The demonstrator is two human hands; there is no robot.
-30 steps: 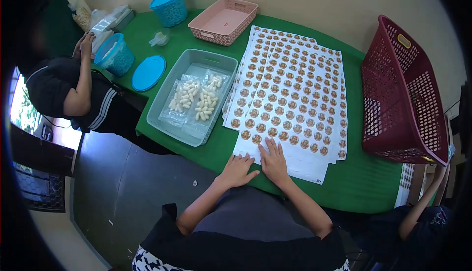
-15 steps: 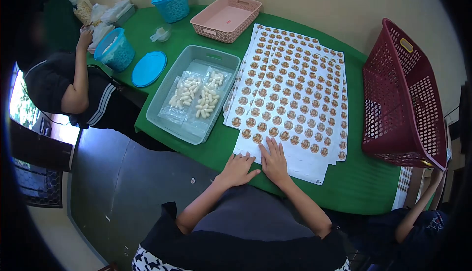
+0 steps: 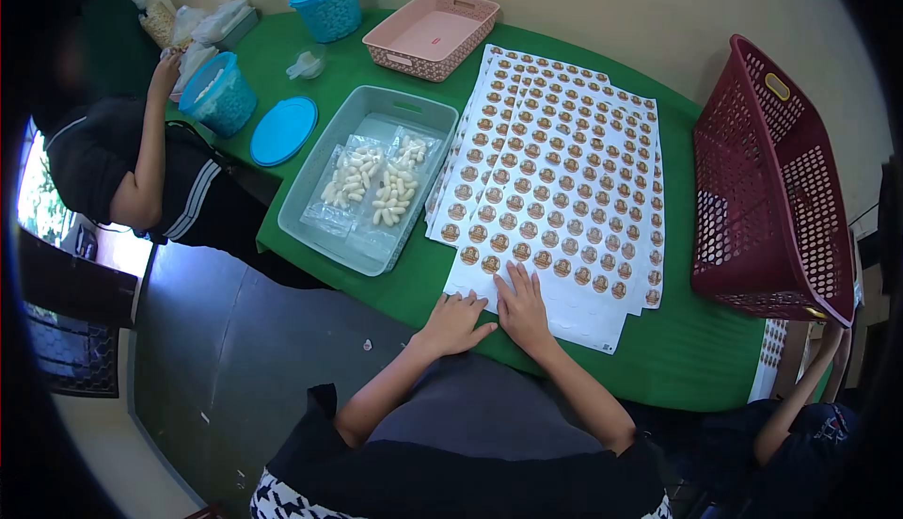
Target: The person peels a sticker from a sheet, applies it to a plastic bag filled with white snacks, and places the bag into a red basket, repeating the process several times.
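Stacked white sheets printed with rows of round brown labels point(image 3: 546, 185) lie in front of me on the green table. My right hand point(image 3: 523, 312) rests flat on the blank lower strip of the top sheet, fingers stretched toward the lowest row of labels. Beside it, my left hand point(image 3: 452, 325) lies over the sheet's lower left corner and the table edge, fingers apart. Neither hand holds anything. Left of the sheets is a pale green tray point(image 3: 293, 201) with several clear bags of whitish oblong pieces point(image 3: 395, 190) in it.
A maroon basket point(image 3: 743, 199) stands on the right, near a person's arm point(image 3: 800, 387). Toward the back are a pink basket point(image 3: 404, 63), a lidded blue tub point(image 3: 327, 15) and a clear cup point(image 3: 307, 64). Another person point(image 3: 141, 171) reaches past an open blue tub point(image 3: 221, 100) and its lid point(image 3: 284, 131).
Both my hands stay in place on the sheet. The left-hand person's arm has shifted slightly.
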